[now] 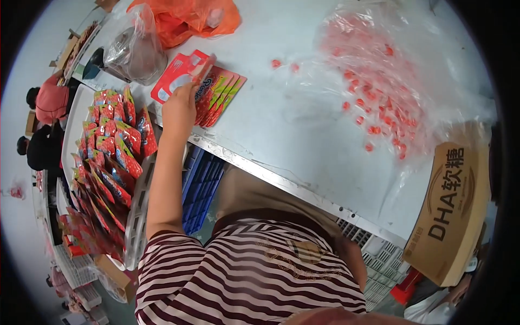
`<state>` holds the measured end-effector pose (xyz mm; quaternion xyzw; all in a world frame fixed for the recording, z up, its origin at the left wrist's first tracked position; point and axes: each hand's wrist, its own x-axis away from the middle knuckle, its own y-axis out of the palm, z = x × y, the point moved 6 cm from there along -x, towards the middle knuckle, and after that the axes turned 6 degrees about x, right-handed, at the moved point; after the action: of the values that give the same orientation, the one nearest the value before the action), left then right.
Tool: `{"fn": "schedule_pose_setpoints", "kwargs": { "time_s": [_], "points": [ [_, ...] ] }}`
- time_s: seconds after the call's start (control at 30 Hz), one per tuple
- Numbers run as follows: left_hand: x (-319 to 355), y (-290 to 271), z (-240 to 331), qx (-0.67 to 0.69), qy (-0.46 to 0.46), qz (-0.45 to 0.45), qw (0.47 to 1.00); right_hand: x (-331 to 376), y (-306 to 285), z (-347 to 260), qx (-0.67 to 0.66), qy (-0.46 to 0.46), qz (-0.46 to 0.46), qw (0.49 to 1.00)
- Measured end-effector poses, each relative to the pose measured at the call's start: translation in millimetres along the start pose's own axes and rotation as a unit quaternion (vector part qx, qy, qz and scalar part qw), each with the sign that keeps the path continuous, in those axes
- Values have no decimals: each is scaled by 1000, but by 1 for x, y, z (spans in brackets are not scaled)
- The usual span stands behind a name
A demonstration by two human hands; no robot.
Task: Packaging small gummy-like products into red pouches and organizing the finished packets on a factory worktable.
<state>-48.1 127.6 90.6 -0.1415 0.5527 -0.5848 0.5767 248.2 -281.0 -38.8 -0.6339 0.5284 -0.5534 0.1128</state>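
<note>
White worktop (281,124); left hand (179,111) fingers clamped on red packet (203,67) above fanned packets (219,95); right hand out of view.

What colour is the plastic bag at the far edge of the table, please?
The plastic bag is orange, seen best in the head view.

We see left hand (179,111) reaching onto surface (281,124), fingers closed on flat red-and-white packet (181,73), packet tilted, upper end lifted toward far side. Just right of hand, we note fanned stack of flat sachets (222,92), red with yellow-green stripes, overlapping, lying flat near surface's front metal edge, toward its left end. Held packet overlaps stack's left edge. Right hand not seen by us.
</note>
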Motion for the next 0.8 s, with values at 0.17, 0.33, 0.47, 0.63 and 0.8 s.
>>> {"fn": "schedule_pose_setpoints", "kwargs": {
  "time_s": [0.17, 0.33, 0.47, 0.63, 0.8],
  "points": [
    [26, -4, 77, 183, 50, 40, 981, 2, -77, -81, -295, -104, 128, 941],
    [64, 26, 119, 400, -103, -43, 910, -59, -111, -150, -443, -249, 199, 838],
    [94, 44, 149, 416, -66, -95, 902, -115, -105, -173, -617, -217, 210, 727],
    [118, 68, 146, 519, -131, -168, 828, -122, -88, -168, -592, -221, 158, 758],
    [119, 67, 159, 575, -144, -300, 748, -112, -79, -159, -645, -198, 64, 735]
  ]
}}
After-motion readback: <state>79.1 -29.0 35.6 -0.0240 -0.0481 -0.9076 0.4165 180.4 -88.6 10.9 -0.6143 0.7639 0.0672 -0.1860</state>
